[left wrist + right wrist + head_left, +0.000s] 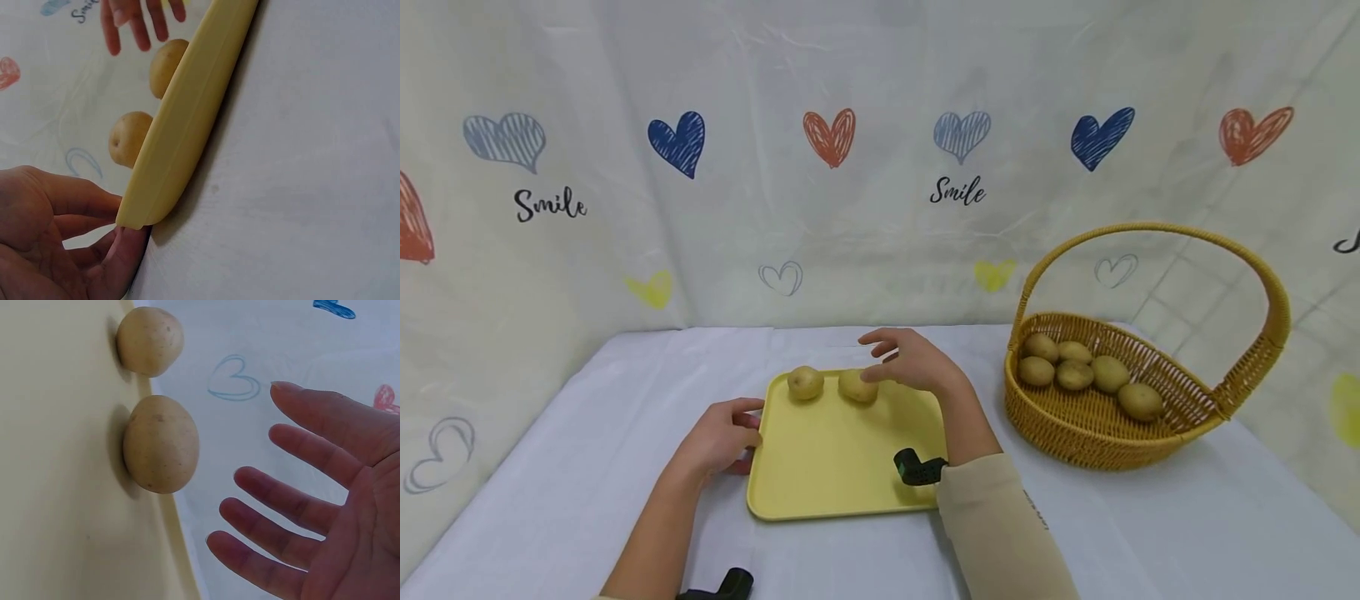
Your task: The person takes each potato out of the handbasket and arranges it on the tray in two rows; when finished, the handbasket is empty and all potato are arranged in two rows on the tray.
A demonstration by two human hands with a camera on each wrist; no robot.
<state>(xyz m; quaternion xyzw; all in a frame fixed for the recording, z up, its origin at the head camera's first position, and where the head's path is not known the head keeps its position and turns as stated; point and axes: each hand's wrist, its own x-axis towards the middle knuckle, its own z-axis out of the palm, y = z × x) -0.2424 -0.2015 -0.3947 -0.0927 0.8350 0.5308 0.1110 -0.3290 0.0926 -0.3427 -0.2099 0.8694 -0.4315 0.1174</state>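
Observation:
A yellow tray (842, 467) lies on the white cloth, with two potatoes near its far edge. My left hand (722, 437) grips the tray's left rim; in the left wrist view the rim sits between thumb and fingers (94, 203). Over the far side of the tray is my right hand (913, 358), its fingers spread and nothing in them. It is nearest to the right potato (855, 387), which the thumb overlaps in the head view. In the right wrist view, a gap shows between fingertips and that potato (161, 445). The left potato (806, 382) sits beside it.
A brown wicker basket (1075, 442) with a tall arched handle (1157, 227) stands to the right of the tray, holding several potatoes (1074, 375). Behind the table hangs a pale backdrop (880, 250) printed with hearts.

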